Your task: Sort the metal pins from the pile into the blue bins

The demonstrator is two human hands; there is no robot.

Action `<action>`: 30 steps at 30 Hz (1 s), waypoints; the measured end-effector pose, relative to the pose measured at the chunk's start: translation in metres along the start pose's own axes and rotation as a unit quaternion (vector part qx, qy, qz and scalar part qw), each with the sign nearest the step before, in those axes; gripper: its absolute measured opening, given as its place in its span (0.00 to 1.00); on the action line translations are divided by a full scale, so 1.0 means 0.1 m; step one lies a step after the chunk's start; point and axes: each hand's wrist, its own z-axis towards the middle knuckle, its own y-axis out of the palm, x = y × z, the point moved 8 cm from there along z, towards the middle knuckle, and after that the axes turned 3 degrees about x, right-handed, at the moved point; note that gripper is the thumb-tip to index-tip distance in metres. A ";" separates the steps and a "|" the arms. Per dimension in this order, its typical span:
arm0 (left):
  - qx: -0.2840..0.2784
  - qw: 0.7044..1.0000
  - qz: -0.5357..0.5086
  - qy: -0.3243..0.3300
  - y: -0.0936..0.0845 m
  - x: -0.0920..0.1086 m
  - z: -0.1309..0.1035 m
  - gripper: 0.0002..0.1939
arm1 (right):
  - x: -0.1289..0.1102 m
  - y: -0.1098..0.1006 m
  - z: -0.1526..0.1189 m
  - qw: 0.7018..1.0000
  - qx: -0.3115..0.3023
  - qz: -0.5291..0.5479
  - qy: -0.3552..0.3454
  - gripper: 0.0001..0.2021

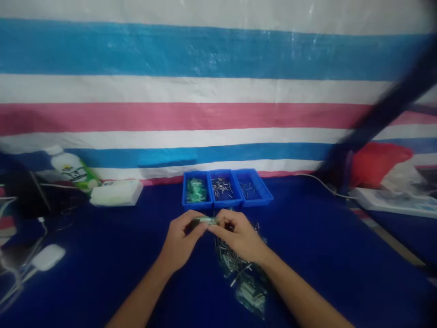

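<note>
A: At the centre of the frame, your left hand (184, 236) pinches one end of the small packet (205, 220). And your right hand (241, 233)?

B: It pinches the right end, with thumb and fingers. How firmly you press, I cannot tell.

A: What could go wrong for you?

B: If you pull both ends too strongly, the plastic may tear and the contents may jump out. Near your right hand lies the loose pile of metal pins (235, 262), so a fallen piece could be difficult to find.

A: And your right arm (300, 284)?

B: It passes close to the pile and the clear bag (251, 296), lower right of centre. Moved carelessly, it might sweep pins across the dark blue table (119, 259).

A: Your fingertips are also near the left tray (185, 191) and the middle tray (227, 203). A hasty push forward could knock them.
</note>
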 end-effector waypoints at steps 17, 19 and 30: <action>0.130 0.973 0.169 0.089 -0.25 0.14 0.12 0.10 | -0.07 -0.31 -0.05 0.934 -0.056 -0.350 -0.039 0.12; 0.195 0.944 0.224 0.146 -0.34 0.24 0.20 0.09 | -0.04 -0.30 -0.08 0.910 -0.077 -0.403 -0.054 0.15; 0.101 0.820 0.532 0.187 -0.09 0.00 0.37 0.22 | 0.05 -0.06 -0.13 0.880 -0.102 -0.461 -0.057 0.07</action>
